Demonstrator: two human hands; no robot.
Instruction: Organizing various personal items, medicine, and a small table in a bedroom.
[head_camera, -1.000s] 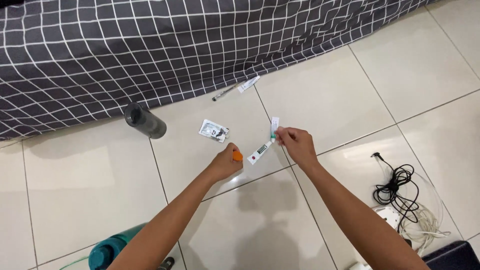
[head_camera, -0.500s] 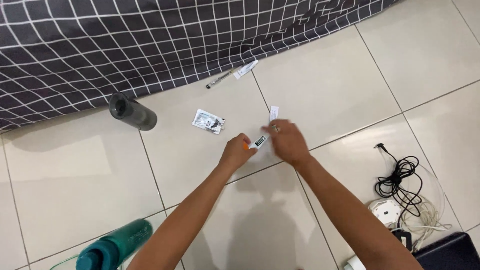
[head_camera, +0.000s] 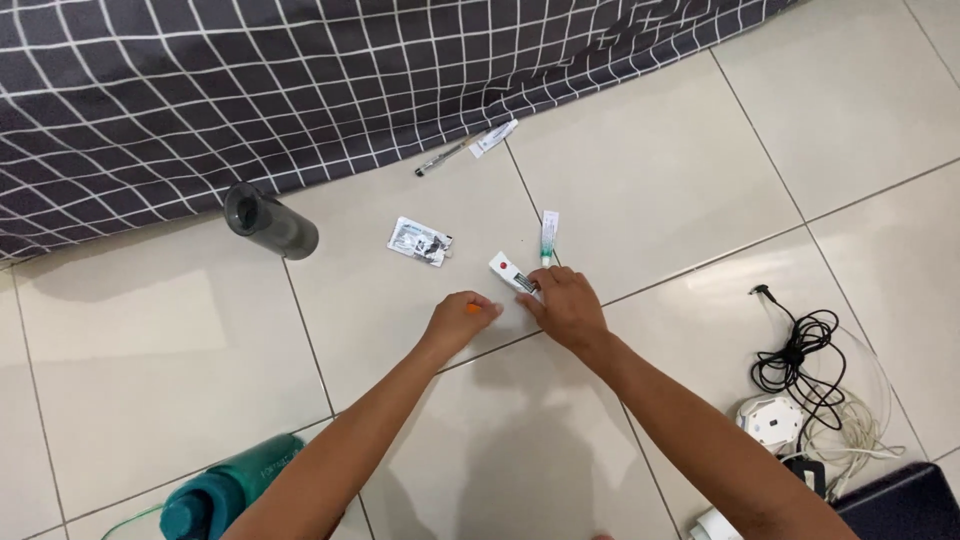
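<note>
Two bare hands reach down to a pale tiled floor (head_camera: 700, 150). The left hand (head_camera: 457, 320) is curled closed around a small orange object (head_camera: 473, 309), mostly hidden in the fist, perhaps a cap. The right hand (head_camera: 566, 305) rests knuckles up, its fingertips (head_camera: 530, 296) pressing the near end of a small white tube (head_camera: 512, 274) that lies flat on the tile, as if to steady it; whether the fingers pinch it cannot be told. Just beyond lies a thin green-and-white tube (head_camera: 548, 236). Farther left are a torn foil sachet (head_camera: 419, 241) and a dark cylinder (head_camera: 270, 222) on its side. A pen (head_camera: 445, 157) lies by a checked bedsheet (head_camera: 300, 80). A teal bottle (head_camera: 225, 492) is near left, tangled cables (head_camera: 800, 360) right.
</note>
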